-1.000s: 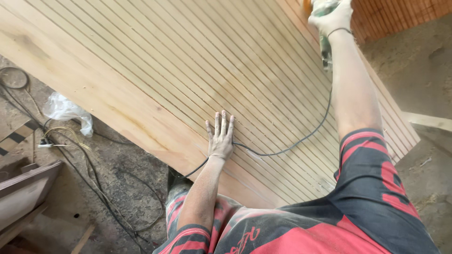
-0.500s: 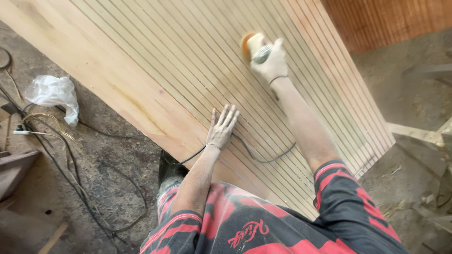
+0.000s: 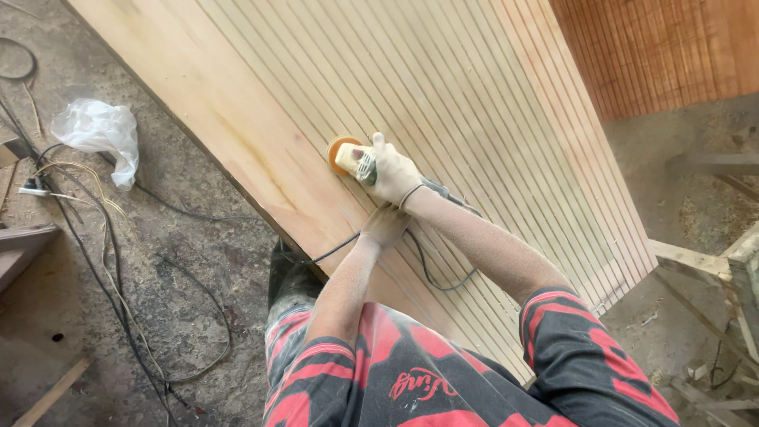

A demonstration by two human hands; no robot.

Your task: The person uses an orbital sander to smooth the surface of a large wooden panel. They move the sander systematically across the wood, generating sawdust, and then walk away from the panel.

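A: Where is the sander [image 3: 352, 157] sitting; and who has it?

B: The right hand [image 3: 393, 174] has it; the fingers are closed around the pale body of the tool, and its round orange pad lies flat against the grooved wooden panel [image 3: 474, 95], close to where the grooves give way to the plain smooth border; I would judge the flat contact keeps the disc from digging an edge into the wood.

A: And the left hand [image 3: 385, 225]?

B: It rests on the panel just below the right wrist, partly hidden by it; whether the fingers are spread or curled I cannot tell; it holds nothing that I can see, and probably steadies the body leaning over the slanted board.

A: The black cable [image 3: 431, 273]?

B: It runs from the tool's rear, loops over the grooves below the right forearm, passes under the left hand and drops off the panel's edge; that seems to keep it behind the pad.

A: Anything around?

B: A dusty floor [image 3: 198, 261] with loose wires [image 3: 103, 261] and a crumpled white plastic bag [image 3: 99, 130]; a reddish-brown slatted panel [image 3: 664, 47] at the top right.
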